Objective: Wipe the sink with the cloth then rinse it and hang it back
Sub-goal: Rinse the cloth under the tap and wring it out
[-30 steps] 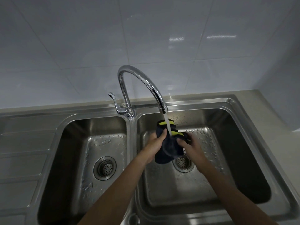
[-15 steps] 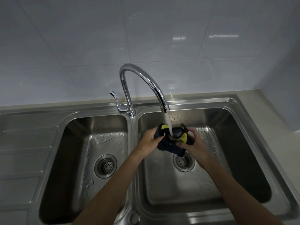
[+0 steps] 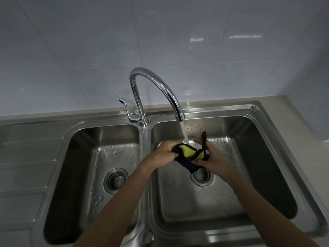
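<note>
— Anything different from a second ago?

— Yes. Bunched upright under the water stream [image 3: 184, 132] then; now drawn out sideways into a twisted band, lime face up, between left hand [image 3: 162, 152] and right hand [image 3: 214, 158].

— Meaning what for the job?

— Probably mid-rinse, offering a fresh face to the water (or beginning to wring; hard to say). Seemingly past the wiping, not yet at the hanging.

— And the grips?

— Left fisted round one end of the cloth [image 3: 188, 154]. Right pinching the other end between thumb and fingers; fingertips beyond too blurred to read.

— Held where?

— In the air over the right basin [image 3: 267, 157], with the drain strainer [image 3: 202, 176] just below the right hand. Water from the gooseneck faucet [image 3: 160, 86] landing just past the left knuckles, at the cloth's far edge.

— Textures?

— Soft, soaked, limp. Lime-yellow on one side, dark navy on the other, bound in black, with a thin hanging loop [image 3: 204, 139] poking up beyond the right thumb. Underneath, brushed stainless steel beaded with droplets; above, polished chrome in a smooth arc.
</note>
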`<action>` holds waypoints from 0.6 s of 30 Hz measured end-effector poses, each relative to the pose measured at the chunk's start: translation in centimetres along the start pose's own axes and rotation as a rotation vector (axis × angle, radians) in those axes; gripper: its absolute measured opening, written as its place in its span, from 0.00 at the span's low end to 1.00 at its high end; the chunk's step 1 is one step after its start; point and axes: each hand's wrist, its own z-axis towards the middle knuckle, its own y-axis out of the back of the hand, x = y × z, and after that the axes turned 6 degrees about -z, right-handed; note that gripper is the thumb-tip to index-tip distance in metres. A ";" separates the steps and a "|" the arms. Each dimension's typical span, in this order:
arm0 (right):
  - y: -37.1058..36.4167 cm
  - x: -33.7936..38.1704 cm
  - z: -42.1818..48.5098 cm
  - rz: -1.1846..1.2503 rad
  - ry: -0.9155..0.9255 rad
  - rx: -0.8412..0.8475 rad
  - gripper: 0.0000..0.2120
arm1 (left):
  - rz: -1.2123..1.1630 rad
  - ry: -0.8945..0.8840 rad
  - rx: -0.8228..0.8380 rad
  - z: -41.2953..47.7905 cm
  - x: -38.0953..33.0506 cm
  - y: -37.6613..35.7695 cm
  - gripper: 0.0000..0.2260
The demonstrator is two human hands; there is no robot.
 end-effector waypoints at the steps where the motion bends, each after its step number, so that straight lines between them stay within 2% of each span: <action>1: 0.0 0.1 0.0 0.007 -0.007 0.034 0.29 | -0.008 0.002 0.009 0.1 -0.1 0.0 0.18; 3: 0.0 0.3 0.0 -0.017 -0.042 0.040 0.20 | -0.025 0.012 -0.029 0.1 -0.2 0.1 0.18; 5: -0.1 0.4 0.0 -0.067 -0.048 -0.045 0.14 | -0.031 0.007 -0.116 0.1 0.0 0.1 0.18; 10: -0.8 0.5 0.7 -0.127 -0.129 -0.296 0.10 | 0.175 -0.124 -0.312 0.0 1.3 -0.2 0.06; 12: -1.5 0.8 1.0 -0.151 -0.148 -0.408 0.11 | 0.215 -0.105 -0.425 0.3 2.2 -0.7 0.02; 13: -1.8 1.2 1.0 -0.152 -0.135 -0.445 0.10 | 0.186 -0.060 -0.470 0.5 2.6 -1.1 0.02; 15: -2.3 2.1 1.0 -0.127 -0.103 -0.436 0.11 | -0.045 0.091 -0.526 0.7 2.6 -1.9 0.02; 18: -2.5 2.6 0.8 -0.079 -0.042 -0.282 0.15 | -0.488 0.286 -0.500 0.9 1.8 -2.3 0.07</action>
